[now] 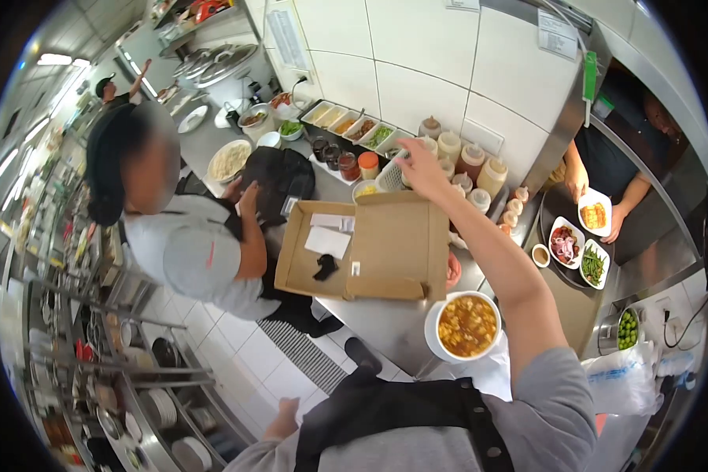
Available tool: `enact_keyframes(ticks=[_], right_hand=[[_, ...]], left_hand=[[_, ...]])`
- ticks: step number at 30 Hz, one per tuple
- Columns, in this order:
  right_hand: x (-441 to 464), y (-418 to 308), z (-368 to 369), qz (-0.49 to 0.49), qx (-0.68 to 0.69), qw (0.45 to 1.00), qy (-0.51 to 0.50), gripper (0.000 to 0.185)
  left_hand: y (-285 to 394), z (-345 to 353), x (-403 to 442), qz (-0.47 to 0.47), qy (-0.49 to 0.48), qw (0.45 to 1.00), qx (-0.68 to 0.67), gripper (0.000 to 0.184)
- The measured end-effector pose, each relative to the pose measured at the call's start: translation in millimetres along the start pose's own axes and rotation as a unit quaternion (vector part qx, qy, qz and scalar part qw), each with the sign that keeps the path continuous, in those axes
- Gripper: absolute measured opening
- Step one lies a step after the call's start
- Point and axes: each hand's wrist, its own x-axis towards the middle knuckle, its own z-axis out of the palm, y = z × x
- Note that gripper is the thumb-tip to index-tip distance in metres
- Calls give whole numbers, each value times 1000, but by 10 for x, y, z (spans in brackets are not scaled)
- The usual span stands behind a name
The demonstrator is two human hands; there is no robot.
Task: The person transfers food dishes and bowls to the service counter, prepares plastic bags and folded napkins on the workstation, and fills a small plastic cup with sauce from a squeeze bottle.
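My right hand [422, 170] reaches over the counter to a white perforated basket [392, 176] near the sauce bottles. Its fingers are bent and look apart at the basket's rim; I make out nothing between them. Low beside my body hangs my left hand [286, 414], away from the counter, its fingers too small to read. Under my right forearm lies an opened cardboard box [401, 256] with white papers [327, 241] and a small black item [326, 267] inside. A white bowl of chunky reddish-brown soup [468, 326] stands at the counter's near edge.
A co-worker [212, 252] at the left holds a black bag [279, 181]. Squeeze bottles [492, 176] and a topping tray [350, 126] line the wall. Behind the pass window at right, another person's hands hold a white dish [595, 214] above a round tray with filled dishes [592, 263].
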Motion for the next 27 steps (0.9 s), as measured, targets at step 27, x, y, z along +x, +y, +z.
enact_keyframes(ticks=[27], right_hand=[[2861, 2018, 2241, 119, -117, 977, 129, 16]], left_hand=[[847, -1789, 541, -170, -97, 951, -238, 25]])
